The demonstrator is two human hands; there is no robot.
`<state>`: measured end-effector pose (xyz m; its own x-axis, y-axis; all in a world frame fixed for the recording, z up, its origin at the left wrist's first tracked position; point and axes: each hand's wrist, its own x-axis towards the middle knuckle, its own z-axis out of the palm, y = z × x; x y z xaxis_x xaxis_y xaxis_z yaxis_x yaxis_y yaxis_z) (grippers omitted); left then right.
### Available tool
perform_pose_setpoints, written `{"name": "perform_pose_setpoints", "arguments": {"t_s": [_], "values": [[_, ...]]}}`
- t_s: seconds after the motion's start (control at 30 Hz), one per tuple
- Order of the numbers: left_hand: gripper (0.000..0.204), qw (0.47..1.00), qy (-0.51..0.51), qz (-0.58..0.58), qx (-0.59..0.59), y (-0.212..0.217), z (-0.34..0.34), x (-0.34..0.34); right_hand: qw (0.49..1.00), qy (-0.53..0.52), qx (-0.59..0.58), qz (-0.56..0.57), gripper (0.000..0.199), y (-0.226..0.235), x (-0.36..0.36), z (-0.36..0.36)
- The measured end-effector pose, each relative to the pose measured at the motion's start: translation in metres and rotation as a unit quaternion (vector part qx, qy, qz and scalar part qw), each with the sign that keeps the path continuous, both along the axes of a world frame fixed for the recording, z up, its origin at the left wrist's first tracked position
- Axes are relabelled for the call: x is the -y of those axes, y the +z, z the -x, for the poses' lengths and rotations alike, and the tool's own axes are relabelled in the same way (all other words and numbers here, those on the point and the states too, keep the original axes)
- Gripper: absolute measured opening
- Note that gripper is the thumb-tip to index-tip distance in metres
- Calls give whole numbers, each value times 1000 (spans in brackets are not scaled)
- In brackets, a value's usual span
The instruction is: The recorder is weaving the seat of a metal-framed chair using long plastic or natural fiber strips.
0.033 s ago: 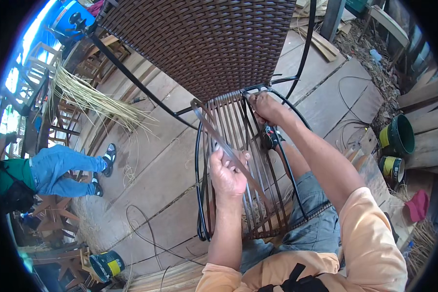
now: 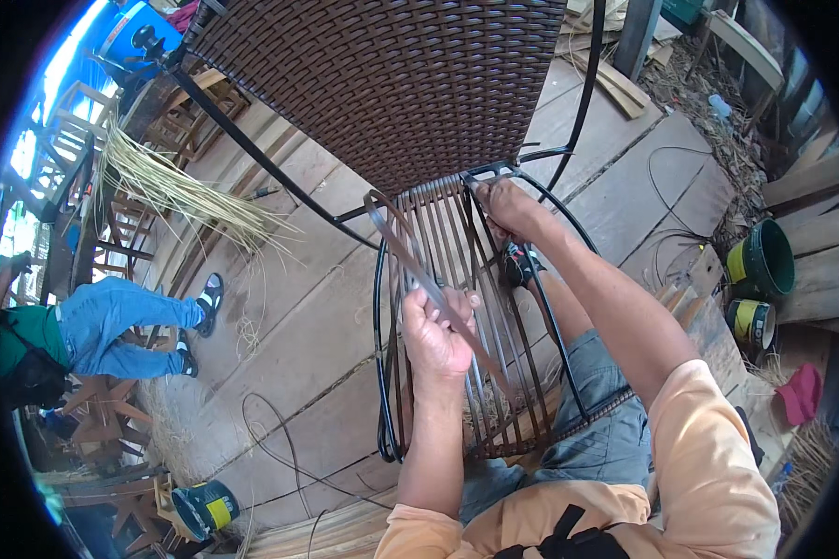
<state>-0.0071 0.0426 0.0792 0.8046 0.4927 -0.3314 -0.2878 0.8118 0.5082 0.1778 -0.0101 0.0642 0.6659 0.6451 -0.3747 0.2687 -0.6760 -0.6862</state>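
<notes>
A chair with a black metal frame stands in front of me, its tall backrest (image 2: pixel 382 84) woven in brown. Brown flat strips (image 2: pixel 452 228) run lengthwise over the seat, with gaps between them. My left hand (image 2: pixel 435 335) is above the seat, palm up, with a loose brown strip (image 2: pixel 410 261) held between thumb and fingers. That strip bends over near the backrest's lower left corner. My right hand (image 2: pixel 508 207) is closed at the seat's far right corner, against the black frame (image 2: pixel 569 224). What its fingers grip is hidden.
Another person's jeans-clad legs (image 2: pixel 126 321) are at the left. A bundle of pale strips (image 2: pixel 172 186) lies behind them. Green buckets (image 2: pixel 763 259) stand at the right, another bucket (image 2: pixel 205 508) at lower left. A thin dark strand (image 2: pixel 284 443) curls over the tiled floor.
</notes>
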Motion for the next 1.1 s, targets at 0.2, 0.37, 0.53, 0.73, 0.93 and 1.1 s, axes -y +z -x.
{"name": "perform_pose_setpoints", "arguments": {"t_s": [0.2,0.37,0.53,0.73,0.93,1.1], "values": [[31,999,-30,17,0,-15,-10,12,983,83,161,29,18,-39,5,-26],[23,993,46,6,-109,-1,2,2,995,12,102,6,31,1,-13,-2],[26,995,-85,29,-51,-50,3,1,993,-61,78,60,40,-10,38,15],[28,998,-37,-39,41,-49,1,20,924,-342,88,-147,36,31,224,86],[31,998,-36,-33,34,-44,-8,13,874,-403,266,55,27,-7,330,130],[32,998,-49,-33,26,-36,-9,9,881,-385,272,-25,28,-41,363,144]]}}
